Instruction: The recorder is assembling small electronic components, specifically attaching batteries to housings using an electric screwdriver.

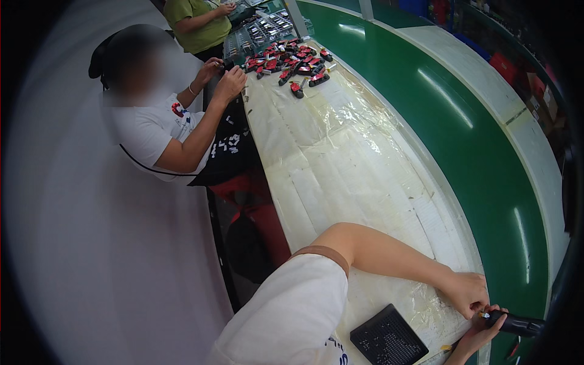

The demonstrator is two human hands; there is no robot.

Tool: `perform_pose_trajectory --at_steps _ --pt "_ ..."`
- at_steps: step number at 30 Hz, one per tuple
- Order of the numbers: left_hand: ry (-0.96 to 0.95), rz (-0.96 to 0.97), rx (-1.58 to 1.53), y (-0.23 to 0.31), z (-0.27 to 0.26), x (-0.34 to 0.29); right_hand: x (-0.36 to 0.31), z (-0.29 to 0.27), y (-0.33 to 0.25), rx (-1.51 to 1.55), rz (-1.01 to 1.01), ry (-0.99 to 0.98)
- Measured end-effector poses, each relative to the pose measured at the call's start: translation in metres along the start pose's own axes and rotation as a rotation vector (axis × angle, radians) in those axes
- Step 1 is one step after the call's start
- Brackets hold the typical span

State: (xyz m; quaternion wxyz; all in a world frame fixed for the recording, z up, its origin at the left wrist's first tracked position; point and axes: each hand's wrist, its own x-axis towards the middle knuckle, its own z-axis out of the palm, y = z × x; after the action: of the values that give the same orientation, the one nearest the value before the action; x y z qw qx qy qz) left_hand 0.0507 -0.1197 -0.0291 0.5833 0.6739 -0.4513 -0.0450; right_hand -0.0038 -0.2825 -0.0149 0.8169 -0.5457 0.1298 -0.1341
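My left hand point(469, 293) reaches across to the table's right edge, its fingers curled together; whatever they pinch is too small to make out. Just below it, my right hand point(486, 333) is wrapped round a black, rounded, handle-shaped device point(522, 325). The device lies sideways, its far end reaching past the table edge. A small yellow and silver part point(484, 315) shows at the end close to my left fingertips. Beside my forearms, a black square tray point(389, 336) with rows of small holes lies on the table, tiny light pieces scattered over it.
The long table point(328, 164) has a wrinkled clear plastic cover. A heap of black and red devices point(295, 64) lies at its far end. A co-worker in a white shirt point(146, 131) sits at the left side, handling a dark part. Another in green point(198, 21) is beyond, near parts trays point(261, 33).
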Motion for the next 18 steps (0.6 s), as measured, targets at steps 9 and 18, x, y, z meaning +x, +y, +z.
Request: perform_pose_trajectory --at_steps 9,18 --pt "-0.005 -0.005 0.041 0.001 -0.001 0.002 0.001 -0.001 -0.001 -0.007 -0.003 -0.044" --pt "0.02 0.033 0.055 0.006 -0.002 -0.009 -0.009 0.007 0.0 0.001 -0.019 -0.034"
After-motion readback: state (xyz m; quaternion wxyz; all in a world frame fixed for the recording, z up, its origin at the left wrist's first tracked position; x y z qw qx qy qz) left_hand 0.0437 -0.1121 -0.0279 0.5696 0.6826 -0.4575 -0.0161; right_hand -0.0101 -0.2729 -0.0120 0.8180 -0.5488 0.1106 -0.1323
